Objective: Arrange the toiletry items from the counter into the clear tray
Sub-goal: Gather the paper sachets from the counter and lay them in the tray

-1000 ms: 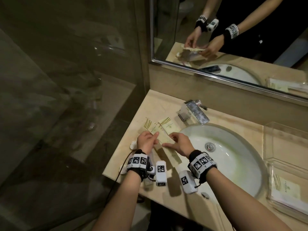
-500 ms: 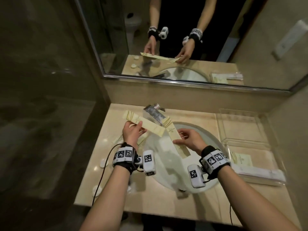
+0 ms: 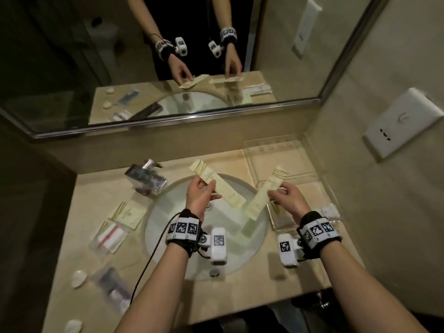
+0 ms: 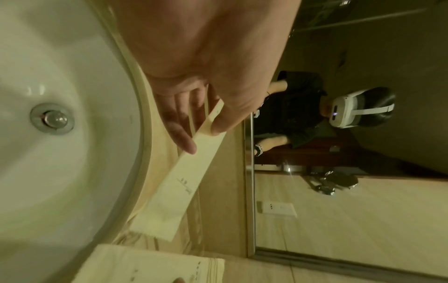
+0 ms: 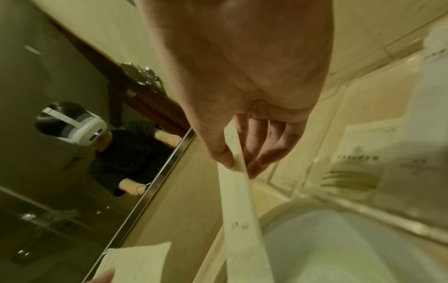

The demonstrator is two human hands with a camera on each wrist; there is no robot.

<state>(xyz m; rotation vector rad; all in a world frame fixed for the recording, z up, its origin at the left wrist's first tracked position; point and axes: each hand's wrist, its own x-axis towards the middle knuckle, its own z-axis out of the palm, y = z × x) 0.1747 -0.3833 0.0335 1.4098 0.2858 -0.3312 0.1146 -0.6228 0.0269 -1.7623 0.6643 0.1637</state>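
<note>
The left hand [image 3: 200, 197] pinched one long cream paper sachet [image 3: 217, 186] over the white sink [image 3: 168, 217]; the right hand [image 3: 287, 199] pinched another long cream sachet [image 3: 266, 192] beside the clear plastic tray [image 3: 322, 179], which held flat cream packets [image 3: 332, 209].

A beige stone counter [image 3: 240, 294] runs below the mirror, with a round white sink [image 3: 168, 219] set into its middle. A chrome faucet [image 3: 146, 177] stands behind the sink on the left. Left of the basin lie a cream packet [image 3: 128, 213], a clear sachet with a red stripe [image 3: 109, 236], a darker clear sachet [image 3: 113, 287] and two small white round pieces [image 3: 79, 278]. On the right sits the clear tray [image 3: 276, 150], packets inside.
</note>
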